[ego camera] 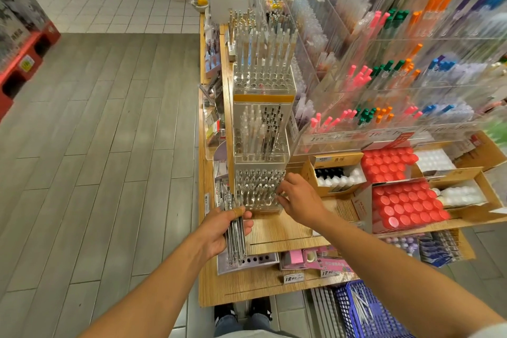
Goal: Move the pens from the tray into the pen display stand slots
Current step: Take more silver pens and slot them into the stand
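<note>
Two hands are at work: nearest you, your left hand (222, 230) curls round a bundle of clear pens (235, 230), their ends sticking out above and below the fist, over the wooden counter (277, 230). Just beyond, your right hand (297, 197) reaches the lowest tier of the clear pen display stand (259, 189), fingers spread and loosely bent at its right side; whether they pinch a pen, you cannot tell. Behind it rise the stand's upper tiers, partly filled with pens.

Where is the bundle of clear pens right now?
The bundle of clear pens is gripped in the left hand, low centre, just left of the clear acrylic pen stand.
</note>
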`<action>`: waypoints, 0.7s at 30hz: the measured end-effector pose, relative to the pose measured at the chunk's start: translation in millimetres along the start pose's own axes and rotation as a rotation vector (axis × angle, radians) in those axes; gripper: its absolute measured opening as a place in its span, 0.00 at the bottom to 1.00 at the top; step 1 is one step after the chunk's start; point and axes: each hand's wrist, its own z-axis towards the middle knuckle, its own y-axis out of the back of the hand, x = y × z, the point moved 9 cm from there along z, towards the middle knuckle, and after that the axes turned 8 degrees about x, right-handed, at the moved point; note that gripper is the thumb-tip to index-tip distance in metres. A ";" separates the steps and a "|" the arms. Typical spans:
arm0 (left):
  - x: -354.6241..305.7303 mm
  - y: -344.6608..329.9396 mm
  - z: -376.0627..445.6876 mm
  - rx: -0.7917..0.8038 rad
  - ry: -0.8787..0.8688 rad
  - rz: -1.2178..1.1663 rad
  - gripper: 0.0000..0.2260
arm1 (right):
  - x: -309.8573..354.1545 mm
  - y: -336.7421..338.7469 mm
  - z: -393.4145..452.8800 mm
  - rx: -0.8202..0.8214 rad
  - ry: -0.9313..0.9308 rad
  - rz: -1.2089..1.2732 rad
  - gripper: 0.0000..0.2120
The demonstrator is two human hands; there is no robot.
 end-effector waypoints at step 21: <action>-6.5 -7.1 3.4 0.035 -0.041 0.051 0.14 | -0.9 5.8 5.0 -0.011 -0.184 -0.103 0.11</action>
